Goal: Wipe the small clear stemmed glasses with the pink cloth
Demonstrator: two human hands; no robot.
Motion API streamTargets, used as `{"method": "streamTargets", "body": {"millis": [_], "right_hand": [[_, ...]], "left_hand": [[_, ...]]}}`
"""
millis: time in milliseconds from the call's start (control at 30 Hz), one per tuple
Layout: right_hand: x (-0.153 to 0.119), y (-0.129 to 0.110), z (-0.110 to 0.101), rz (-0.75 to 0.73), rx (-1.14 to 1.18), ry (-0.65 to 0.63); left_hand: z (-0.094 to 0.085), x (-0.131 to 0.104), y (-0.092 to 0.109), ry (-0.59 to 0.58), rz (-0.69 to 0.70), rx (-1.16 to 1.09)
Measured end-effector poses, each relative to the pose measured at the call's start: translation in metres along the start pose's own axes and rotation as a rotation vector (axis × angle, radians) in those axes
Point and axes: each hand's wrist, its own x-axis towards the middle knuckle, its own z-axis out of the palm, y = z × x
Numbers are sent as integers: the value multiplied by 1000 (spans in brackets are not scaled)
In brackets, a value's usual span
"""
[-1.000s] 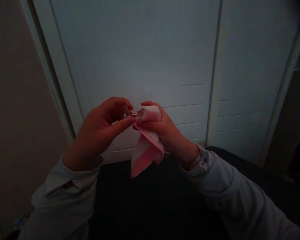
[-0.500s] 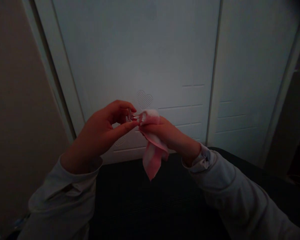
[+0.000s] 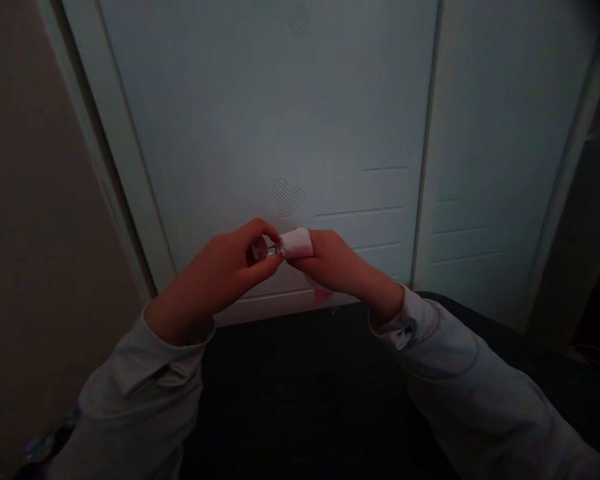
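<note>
My left hand (image 3: 225, 270) pinches a small clear, glass-like object (image 3: 271, 251) between thumb and fingers. Its exact kind cannot be made out in the dim light. A pink and white cloth (image 3: 297, 243) is held by my right hand (image 3: 343, 263), folded over the fingers and pressed against the right end of the clear object. Part of that end is hidden under the cloth. A pink corner of the cloth hangs below the right hand. Both hands are close together in the air, in front of the white door.
Behind the hands stands a pale cabinet door (image 3: 280, 120) with embossed hearts and grooved lines. A dark surface (image 3: 300, 387) spreads below the hands. On the left is a brownish wall (image 3: 20, 220); small blurred items lie at the lower left.
My left hand has shifted a little right and down, its fingers closer around the clear object. The cloth's hanging part has swung up and is mostly hidden behind my right hand.
</note>
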Motion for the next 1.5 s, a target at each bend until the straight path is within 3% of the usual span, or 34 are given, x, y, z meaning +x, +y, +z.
{"method": "streamTargets", "body": {"millis": [200,333,600,900,1233,1500], "right_hand": [[4,-8,0,-33,-104,-37],[8,-6,2,-26,-127,5],[1,-3,-8,-87,192,-40],[-11,-7,-18,-168,318,-4],[-7,-15,-15,-160,-23,73],[1,-15,-15,-241,-33,188]], "left_hand": [[0,0,1,21,28,-22],[-1,2,3,28,41,23],[3,1,3,-44,100,-9],[7,-3,-5,-23,66,-140],[4,-1,2,39,65,-171],[-3,1,14,44,59,-160]]}}
